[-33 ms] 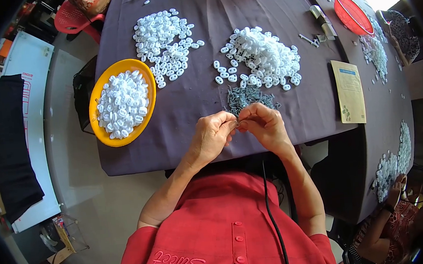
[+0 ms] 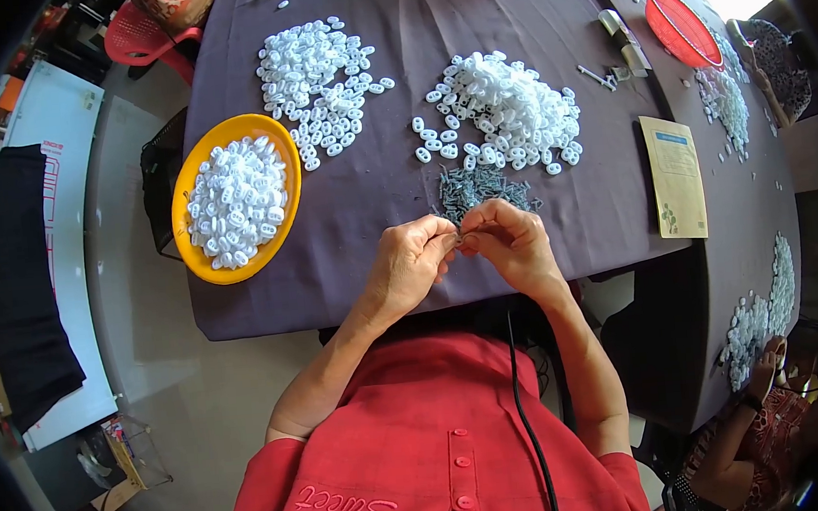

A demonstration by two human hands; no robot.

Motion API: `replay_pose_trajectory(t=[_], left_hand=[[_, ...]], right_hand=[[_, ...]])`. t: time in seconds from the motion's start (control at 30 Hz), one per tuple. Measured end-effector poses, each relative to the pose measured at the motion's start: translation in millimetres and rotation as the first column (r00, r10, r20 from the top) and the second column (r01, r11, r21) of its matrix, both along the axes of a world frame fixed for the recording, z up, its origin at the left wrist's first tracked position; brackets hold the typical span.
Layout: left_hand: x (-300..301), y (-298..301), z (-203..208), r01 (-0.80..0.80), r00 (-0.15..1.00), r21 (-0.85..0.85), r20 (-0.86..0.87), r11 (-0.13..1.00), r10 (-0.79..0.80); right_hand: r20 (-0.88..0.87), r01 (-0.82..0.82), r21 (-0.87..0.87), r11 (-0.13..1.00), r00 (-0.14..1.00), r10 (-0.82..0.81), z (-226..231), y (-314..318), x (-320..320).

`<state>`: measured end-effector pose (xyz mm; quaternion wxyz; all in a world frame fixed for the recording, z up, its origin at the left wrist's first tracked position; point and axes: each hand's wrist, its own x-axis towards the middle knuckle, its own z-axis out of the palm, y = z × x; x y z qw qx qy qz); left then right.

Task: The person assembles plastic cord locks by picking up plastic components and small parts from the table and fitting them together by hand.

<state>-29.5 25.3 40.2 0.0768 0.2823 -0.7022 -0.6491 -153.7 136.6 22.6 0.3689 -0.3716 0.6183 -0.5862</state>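
Left hand and right hand pinched together, anything between fingertips indistinct.

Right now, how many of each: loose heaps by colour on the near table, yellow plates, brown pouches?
White heaps: 2
Grey heap: 1
Yellow plate: 1
Brown pouch: 1
Total: 5
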Motion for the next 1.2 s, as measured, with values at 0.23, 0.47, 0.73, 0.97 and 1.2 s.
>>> replay_pose_trajectory(t=[0.23,0.47,0.73,0.97,1.2], left_hand=[[-2.5,0.5,-1.8,-0.006,1.0,-0.063,-0.021,0.998,0.005],[-4.5,3.1,-24.0,-0.11,0.989,-0.33,-0.133,0.937,0.069],[-2.9,-2.7,-29.7,-0.161,0.983,0.129,-0.069,0.979,0.171],[0.6,-20.6,-26.9,-0.168,0.97,0.369,-0.104,0.914,0.221],[3.2,-23.8,-21.2,-0.19,0.961,0.413,-0.109,0.891,0.256]], right_hand=[[-0.195,0.013,-0.056,0.998,0.98,-0.023,-1.8,-1.4,3.6],[-0.215,0.057,0.017,0.998,0.975,-0.052,-10.8,-11.7,6.0],[0.062,0.08,0.055,0.995,0.995,-0.083,-21.8,-15.7,3.3],[0.195,0.068,-0.006,0.998,0.979,-0.065,-14.3,-26.0,1.5],[0.26,0.069,-0.012,0.998,0.964,-0.064,-18.3,-29.1,5.8]])
